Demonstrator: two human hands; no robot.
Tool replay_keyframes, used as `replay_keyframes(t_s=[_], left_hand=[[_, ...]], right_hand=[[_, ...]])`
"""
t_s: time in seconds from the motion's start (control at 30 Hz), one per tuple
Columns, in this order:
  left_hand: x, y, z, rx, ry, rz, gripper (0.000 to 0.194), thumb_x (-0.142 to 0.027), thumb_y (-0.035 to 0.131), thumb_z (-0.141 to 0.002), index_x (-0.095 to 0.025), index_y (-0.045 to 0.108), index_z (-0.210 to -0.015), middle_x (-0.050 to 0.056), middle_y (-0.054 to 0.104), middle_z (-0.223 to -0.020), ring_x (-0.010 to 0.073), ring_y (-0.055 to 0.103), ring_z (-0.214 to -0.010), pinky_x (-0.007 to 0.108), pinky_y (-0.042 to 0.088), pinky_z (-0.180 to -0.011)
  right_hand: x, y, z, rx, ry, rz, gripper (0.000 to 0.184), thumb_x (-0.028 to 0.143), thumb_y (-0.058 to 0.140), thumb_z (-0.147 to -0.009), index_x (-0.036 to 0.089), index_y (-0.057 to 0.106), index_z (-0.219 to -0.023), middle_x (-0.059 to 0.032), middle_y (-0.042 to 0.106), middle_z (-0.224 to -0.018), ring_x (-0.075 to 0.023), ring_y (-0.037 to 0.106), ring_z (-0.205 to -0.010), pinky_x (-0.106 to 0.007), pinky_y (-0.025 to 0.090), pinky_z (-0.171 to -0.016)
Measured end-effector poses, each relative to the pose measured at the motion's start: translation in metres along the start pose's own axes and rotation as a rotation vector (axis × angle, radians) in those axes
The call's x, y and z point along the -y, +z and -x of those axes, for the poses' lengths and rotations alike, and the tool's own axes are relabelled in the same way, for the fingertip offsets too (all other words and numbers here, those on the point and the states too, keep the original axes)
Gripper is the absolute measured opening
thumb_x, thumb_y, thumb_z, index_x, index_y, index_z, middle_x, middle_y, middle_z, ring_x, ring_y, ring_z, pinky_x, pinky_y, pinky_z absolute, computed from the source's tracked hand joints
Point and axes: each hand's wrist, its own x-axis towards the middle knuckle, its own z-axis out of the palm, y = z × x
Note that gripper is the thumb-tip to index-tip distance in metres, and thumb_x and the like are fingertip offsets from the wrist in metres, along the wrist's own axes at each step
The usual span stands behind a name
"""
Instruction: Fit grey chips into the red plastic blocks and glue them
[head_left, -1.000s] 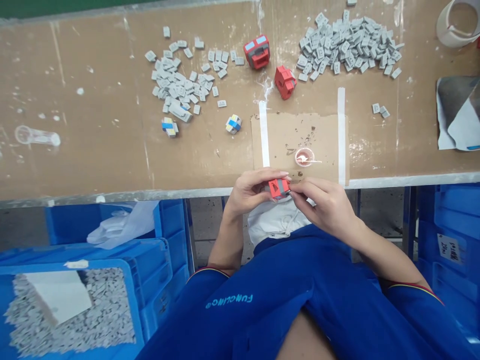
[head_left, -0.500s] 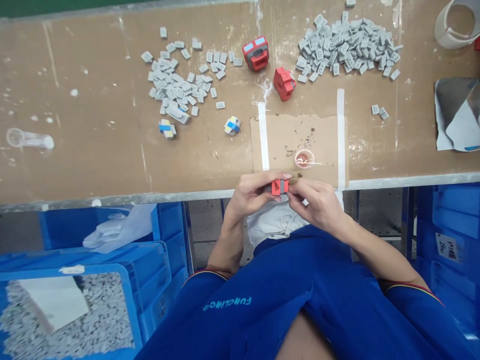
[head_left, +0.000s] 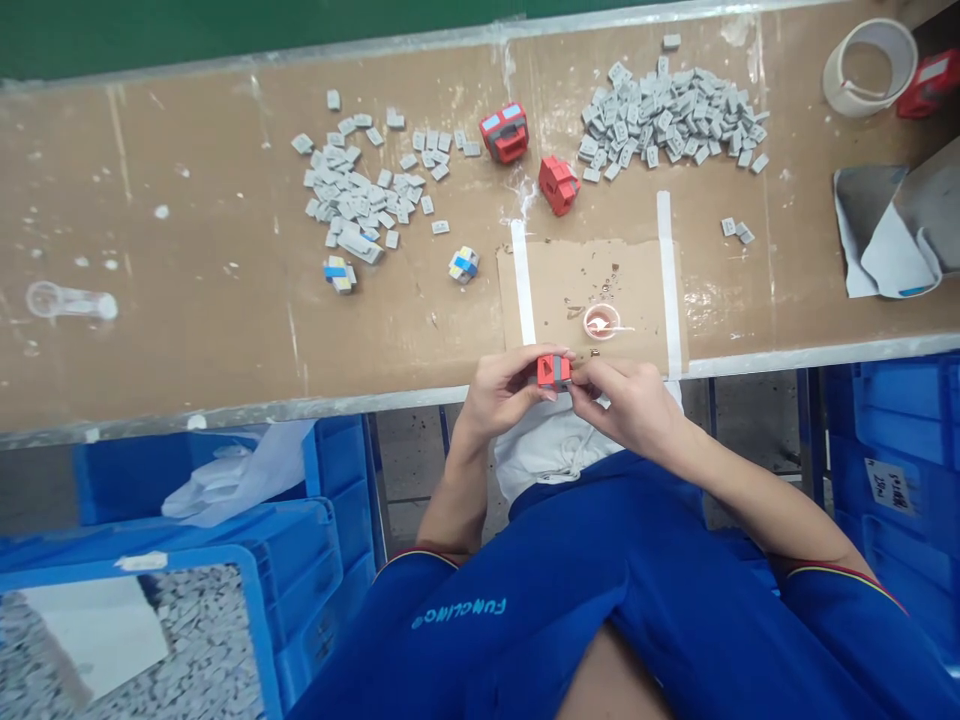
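Both my left hand (head_left: pixel 504 392) and my right hand (head_left: pixel 622 405) grip a small red plastic block with a grey band (head_left: pixel 553 370), held just over the table's front edge. Beyond the fingertips lies a cardboard mat (head_left: pixel 585 280) between white tape strips, carrying a small round dish (head_left: pixel 601 321) of reddish liquid. Farther up stand several red block assemblies (head_left: pixel 505 133) (head_left: pixel 559 185), and small blue, yellow and grey assemblies (head_left: pixel 463 265) (head_left: pixel 340 274). Two heaps of small grey tiles (head_left: pixel 352 180) (head_left: pixel 671 118) lie on the brown table.
Blue plastic crates stand below the table on both sides; the one at lower left (head_left: pixel 259 620) holds many grey pieces. A white tape roll (head_left: pixel 868 68) and a folded grey-white sheet (head_left: pixel 885 235) lie at the right, and a clear scoop (head_left: pixel 71 301) at the left.
The table and everything on it sit lower and slightly rotated in view. My hands have drawn closer together, and the red block has turned between my fingers.
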Motion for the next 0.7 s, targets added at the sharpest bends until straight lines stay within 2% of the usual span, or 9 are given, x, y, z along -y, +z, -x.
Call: replay_keyframes(t_s=[0.1,0.2,0.3,0.4,0.47,0.5,0.6,0.63,0.7], left_hand=[[0.0,-0.001,-0.001,0.01,0.014,-0.033,0.04,-0.037,0.085,-0.088,-0.022,0.078,-0.125,0.011,0.084,-0.115,0.0209,0.082,-0.098,0.027,0.064,-0.087],[-0.003,-0.005,-0.001,0.017,0.016,-0.11,0.037,-0.042,0.08,-0.092,-0.021,0.08,-0.122,0.009,0.085,-0.11,0.0196,0.082,-0.091,0.025,0.065,-0.081],[-0.01,-0.006,0.001,0.012,0.01,-0.198,0.033,-0.044,0.074,-0.096,-0.024,0.08,-0.122,0.004,0.086,-0.113,0.0209,0.084,-0.095,0.024,0.066,-0.084],[-0.022,0.003,0.002,-0.015,0.09,-0.234,0.036,-0.044,0.08,-0.091,-0.027,0.081,-0.122,0.005,0.086,-0.112,0.0256,0.085,-0.096,0.027,0.069,-0.083],[-0.035,0.016,0.001,-0.023,0.078,-0.312,0.043,-0.045,0.081,-0.089,-0.034,0.077,-0.131,0.006,0.084,-0.119,0.0302,0.084,-0.1,0.034,0.071,-0.086],[-0.043,0.023,-0.001,0.009,0.073,-0.341,0.049,-0.046,0.082,-0.087,-0.041,0.074,-0.135,0.004,0.083,-0.122,0.0323,0.084,-0.102,0.037,0.072,-0.088],[-0.07,0.04,-0.012,0.147,0.075,-0.344,0.075,-0.067,0.084,-0.074,-0.054,0.062,-0.145,-0.001,0.079,-0.131,0.0384,0.084,-0.093,0.048,0.073,-0.084],[-0.078,0.042,-0.017,0.157,0.069,-0.342,0.075,-0.07,0.082,-0.074,-0.058,0.061,-0.145,-0.004,0.078,-0.132,0.0391,0.084,-0.09,0.05,0.074,-0.081],[-0.086,0.038,-0.028,0.057,0.01,-0.443,0.058,-0.06,0.075,-0.081,-0.063,0.063,-0.138,-0.011,0.081,-0.124,0.0398,0.084,-0.091,0.056,0.072,-0.088]], right_hand=[[-0.002,0.002,0.001,0.033,0.025,-0.031,0.017,0.01,0.055,-0.093,0.021,0.053,-0.08,0.001,0.065,-0.069,-0.0111,0.056,-0.057,-0.022,0.041,-0.057],[-0.002,0.006,0.001,0.048,0.052,-0.025,0.015,0.011,0.055,-0.092,0.022,0.052,-0.081,0.0008,0.065,-0.07,-0.0119,0.055,-0.055,-0.023,0.04,-0.055],[0.002,0.006,-0.001,0.071,0.04,0.025,0.013,0.012,0.057,-0.093,0.022,0.055,-0.086,-0.0003,0.068,-0.071,-0.0137,0.056,-0.056,-0.026,0.039,-0.055],[0.012,-0.008,0.0,0.109,0.031,0.103,0.007,0.015,0.061,-0.095,0.021,0.058,-0.093,-0.0009,0.071,-0.074,-0.0163,0.064,-0.062,-0.027,0.04,-0.056],[0.022,-0.029,0.008,0.112,0.002,0.137,0.005,0.018,0.06,-0.097,0.021,0.058,-0.094,-0.0014,0.073,-0.077,-0.017,0.068,-0.066,-0.027,0.043,-0.058],[0.028,-0.044,0.014,0.099,-0.021,0.144,0.007,0.019,0.057,-0.099,0.021,0.058,-0.092,-0.0016,0.074,-0.078,-0.0168,0.068,-0.066,-0.028,0.045,-0.058],[0.037,-0.102,0.043,0.043,-0.055,0.146,0.017,0.02,0.051,-0.102,0.021,0.059,-0.087,-0.0016,0.072,-0.075,-0.0156,0.065,-0.06,-0.03,0.045,-0.055],[0.034,-0.126,0.056,0.025,-0.022,0.172,0.018,0.019,0.05,-0.102,0.021,0.059,-0.087,-0.0014,0.071,-0.073,-0.015,0.064,-0.058,-0.03,0.045,-0.053],[0.012,-0.18,0.086,-0.033,0.125,0.302,0.018,0.017,0.051,-0.1,0.021,0.061,-0.085,-0.0006,0.069,-0.068,-0.0133,0.062,-0.053,-0.029,0.042,-0.05]])
